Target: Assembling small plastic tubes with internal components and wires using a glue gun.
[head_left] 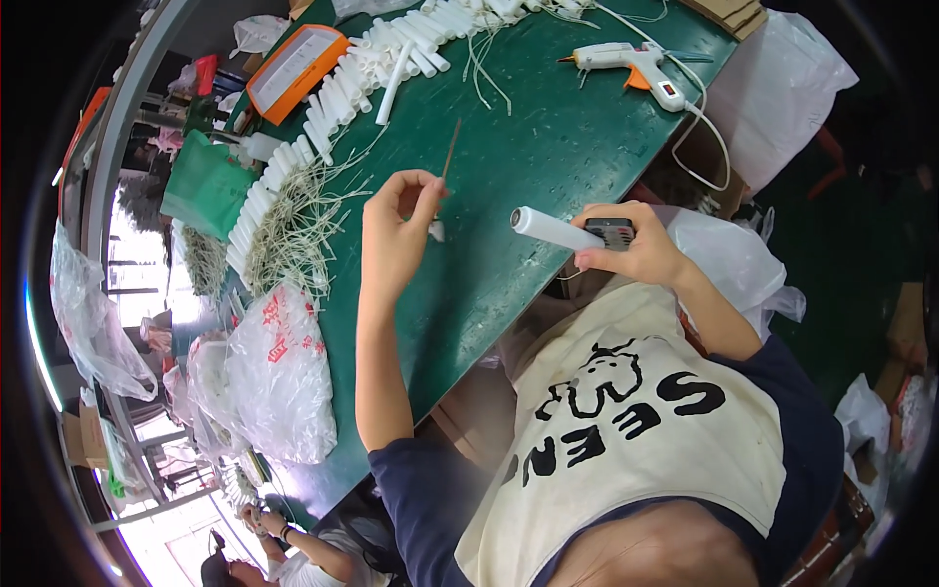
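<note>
White tube (553, 229) in the right hand (641, 249), thin stick (452, 149) in the left hand (399, 233)
The right hand grips the tube with a dark block (610, 233) near the bench's (479, 303) close edge, seemingly to leave its round end free; the left hand pinches the stick by thumb and finger, likely for fine control. Farther out, loose white tubes (342, 93) and pale strings (298, 230) line the far side, apparently within reach; the glue gun (626, 61) lies apart.
</note>
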Motion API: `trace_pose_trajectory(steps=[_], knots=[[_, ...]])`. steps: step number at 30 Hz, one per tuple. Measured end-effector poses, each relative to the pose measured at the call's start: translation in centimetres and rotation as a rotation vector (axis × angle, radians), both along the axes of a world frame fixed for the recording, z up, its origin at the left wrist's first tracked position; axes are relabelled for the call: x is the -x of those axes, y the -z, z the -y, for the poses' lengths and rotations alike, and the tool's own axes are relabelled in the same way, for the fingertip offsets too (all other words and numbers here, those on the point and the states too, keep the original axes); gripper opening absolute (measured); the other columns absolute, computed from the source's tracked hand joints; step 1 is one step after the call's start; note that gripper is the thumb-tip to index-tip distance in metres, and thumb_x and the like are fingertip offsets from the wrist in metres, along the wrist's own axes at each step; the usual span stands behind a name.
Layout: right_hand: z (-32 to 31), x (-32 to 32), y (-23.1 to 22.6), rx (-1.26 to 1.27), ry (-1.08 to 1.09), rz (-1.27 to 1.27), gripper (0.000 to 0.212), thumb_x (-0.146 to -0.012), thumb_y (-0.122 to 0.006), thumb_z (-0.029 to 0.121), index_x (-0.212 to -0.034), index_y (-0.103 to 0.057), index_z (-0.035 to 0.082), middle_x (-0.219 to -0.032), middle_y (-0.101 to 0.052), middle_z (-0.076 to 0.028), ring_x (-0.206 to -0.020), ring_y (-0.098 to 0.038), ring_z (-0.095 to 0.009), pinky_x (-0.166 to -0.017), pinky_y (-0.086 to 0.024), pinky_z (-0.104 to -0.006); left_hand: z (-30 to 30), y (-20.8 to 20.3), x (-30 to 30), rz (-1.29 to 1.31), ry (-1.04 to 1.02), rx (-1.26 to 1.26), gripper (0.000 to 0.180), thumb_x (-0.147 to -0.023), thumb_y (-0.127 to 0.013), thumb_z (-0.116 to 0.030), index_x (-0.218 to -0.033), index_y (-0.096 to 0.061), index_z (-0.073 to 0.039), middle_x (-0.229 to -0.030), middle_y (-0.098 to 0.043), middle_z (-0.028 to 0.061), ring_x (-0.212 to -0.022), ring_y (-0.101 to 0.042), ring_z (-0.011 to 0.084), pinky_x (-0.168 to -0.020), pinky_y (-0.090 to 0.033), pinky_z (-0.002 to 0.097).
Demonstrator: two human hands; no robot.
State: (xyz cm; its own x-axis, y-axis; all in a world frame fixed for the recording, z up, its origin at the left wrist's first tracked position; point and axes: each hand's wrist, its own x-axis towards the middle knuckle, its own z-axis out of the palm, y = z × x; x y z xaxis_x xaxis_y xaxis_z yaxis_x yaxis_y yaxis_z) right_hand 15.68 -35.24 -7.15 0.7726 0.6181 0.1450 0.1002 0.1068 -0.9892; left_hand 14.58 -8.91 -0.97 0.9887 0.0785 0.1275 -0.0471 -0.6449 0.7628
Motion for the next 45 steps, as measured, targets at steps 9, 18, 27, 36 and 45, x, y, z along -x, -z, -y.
trace_pose_trajectory(steps=[9,18,27,36,45], knots=[[-0.6,-0.2,-0.2,-0.034,-0.044,0.072,0.025,-0.072,-0.073,0.002,-0.095,-0.063,-0.003,-0.078,-0.062,-0.005,-0.07,-0.058,-0.012,-0.065,-0.044,-0.0244,1.4,-1.4,1.7,-0.599,0.322,0.897,0.024,-0.085,-0.065,-0.017,-0.102,-0.056,-0.004,-0.079,-0.06,0.0008,-0.07,-0.056,0.007,-0.066,-0.046,0.0208],[-0.3,-0.3,0.3,-0.008,-0.077,0.183,0.025,-0.072,-0.074,0.004,-0.093,-0.062,-0.003,-0.079,-0.06,-0.006,-0.07,-0.057,-0.012,-0.063,-0.043,-0.0256,2.6,-1.2,1.7,-0.702,0.45,0.925,0.037,-0.084,-0.064,-0.028,-0.109,-0.05,-0.004,-0.067,-0.048,0.0004,-0.066,-0.048,0.0117,-0.067,-0.042,0.0282],[-0.2,-0.5,0.6,-0.02,-0.108,0.14,0.029,-0.071,-0.078,0.013,-0.094,-0.065,0.002,-0.081,-0.059,-0.002,-0.071,-0.053,-0.011,-0.066,-0.042,-0.0252,3.3,-0.2,1.5,-0.678,0.636,0.977,0.04,-0.086,-0.056,-0.028,-0.11,-0.053,0.003,-0.072,-0.058,0.0082,-0.069,-0.056,0.0173,-0.071,-0.046,0.0313],[3.4,-2.0,1.3,-0.068,0.324,-0.165,0.021,-0.093,-0.049,0.014,-0.109,-0.052,0.0,-0.083,-0.062,-0.011,-0.065,-0.058,-0.012,-0.054,-0.049,-0.0238,4.4,0.6,1.7,-0.704,0.652,1.089,0.032,-0.091,-0.054,-0.015,-0.116,-0.056,0.004,-0.08,-0.063,0.0079,-0.073,-0.059,0.0138,-0.071,-0.048,0.0253],[6.2,-1.8,2.1,0.189,0.126,-0.19,0.027,-0.098,-0.036,0.018,-0.107,-0.055,0.001,-0.076,-0.062,-0.009,-0.055,-0.057,-0.01,-0.047,-0.046,-0.0215,5.6,-0.2,1.4,-0.763,0.606,1.013,0.032,-0.09,-0.055,-0.015,-0.115,-0.057,0.005,-0.08,-0.063,0.0077,-0.072,-0.059,0.0125,-0.07,-0.049,0.0255]])
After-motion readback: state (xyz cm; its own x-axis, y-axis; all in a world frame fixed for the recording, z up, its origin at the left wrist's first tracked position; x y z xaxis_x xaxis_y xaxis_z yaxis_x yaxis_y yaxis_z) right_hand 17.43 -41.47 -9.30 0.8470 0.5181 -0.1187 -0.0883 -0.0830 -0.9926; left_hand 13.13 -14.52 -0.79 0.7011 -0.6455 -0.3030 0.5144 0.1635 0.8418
